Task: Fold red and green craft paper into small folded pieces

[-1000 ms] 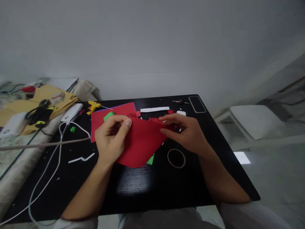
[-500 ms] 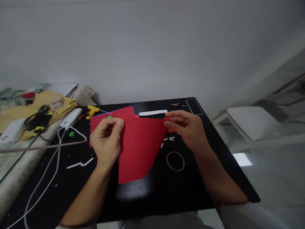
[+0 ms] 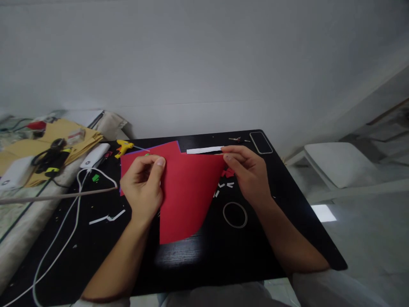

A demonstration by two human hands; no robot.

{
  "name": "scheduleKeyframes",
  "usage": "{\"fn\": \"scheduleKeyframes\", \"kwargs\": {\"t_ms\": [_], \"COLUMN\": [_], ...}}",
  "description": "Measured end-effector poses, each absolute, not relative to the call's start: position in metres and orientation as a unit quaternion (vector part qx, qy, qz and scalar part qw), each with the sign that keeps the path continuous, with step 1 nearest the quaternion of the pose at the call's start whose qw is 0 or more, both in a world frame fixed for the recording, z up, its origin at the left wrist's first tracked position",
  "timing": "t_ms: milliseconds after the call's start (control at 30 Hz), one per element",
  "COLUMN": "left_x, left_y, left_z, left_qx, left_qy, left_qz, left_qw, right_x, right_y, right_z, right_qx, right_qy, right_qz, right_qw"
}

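A red paper sheet [image 3: 187, 194] with a curved lower right edge hangs above the black table. My left hand [image 3: 143, 183] pinches its upper left corner between thumb and fingers. At its upper right corner, the thumb and fingertips of my right hand [image 3: 247, 172] are closed on the same sheet. Behind my left hand lies more red paper [image 3: 169, 149] with a purple edge showing under it. A white paper strip [image 3: 204, 150] lies just beyond the sheet's top edge. Small red scraps [image 3: 228, 172] and white scraps [image 3: 230, 185] lie beside my right hand.
A yellow glue gun [image 3: 124, 148], a white device [image 3: 95, 157] with cables and a bent white strip [image 3: 107, 218] are on the left. A ring [image 3: 235, 215] lies near my right forearm. A phone [image 3: 260, 143] is at the back right, a white stool [image 3: 332, 164] beyond.
My right hand has moved slightly up and left with the sheet's corner. The red piece by its fingers is now among scraps on the table. My left hand has hardly moved.
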State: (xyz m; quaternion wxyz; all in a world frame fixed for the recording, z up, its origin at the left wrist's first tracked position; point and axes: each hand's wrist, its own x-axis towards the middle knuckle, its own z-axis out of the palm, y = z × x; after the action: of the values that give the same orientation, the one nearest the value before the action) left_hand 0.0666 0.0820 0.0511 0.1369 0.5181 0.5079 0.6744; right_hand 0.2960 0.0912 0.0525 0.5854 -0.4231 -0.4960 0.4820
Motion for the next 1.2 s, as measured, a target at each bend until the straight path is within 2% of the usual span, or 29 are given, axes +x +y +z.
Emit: {"fn": "scheduleKeyframes", "kwargs": {"t_ms": [200, 533, 800, 1100, 1200], "left_x": [0.067, 0.062, 0.064, 0.065, 0.057], "left_y": [0.083, 0.087, 0.087, 0.091, 0.094], "left_z": [0.052, 0.048, 0.052, 0.047, 0.046], "left_qx": [0.509, 0.510, 0.479, 0.497, 0.506], "left_qy": [0.507, 0.492, 0.520, 0.477, 0.476], "left_qz": [0.683, 0.680, 0.687, 0.694, 0.664], "left_qw": [0.135, 0.190, 0.170, 0.210, 0.276], "right_x": [0.292, 0.299, 0.293, 0.300, 0.307], "right_y": [0.097, 0.098, 0.101, 0.103, 0.104], "right_z": [0.043, 0.047, 0.040, 0.044, 0.047], "right_qx": [-0.382, -0.438, -0.379, -0.445, -0.452], "right_qy": [-0.504, -0.510, -0.471, -0.509, -0.523], "right_qz": [0.576, 0.525, 0.628, 0.528, 0.514], "right_qw": [0.519, 0.522, 0.490, 0.514, 0.508]}}
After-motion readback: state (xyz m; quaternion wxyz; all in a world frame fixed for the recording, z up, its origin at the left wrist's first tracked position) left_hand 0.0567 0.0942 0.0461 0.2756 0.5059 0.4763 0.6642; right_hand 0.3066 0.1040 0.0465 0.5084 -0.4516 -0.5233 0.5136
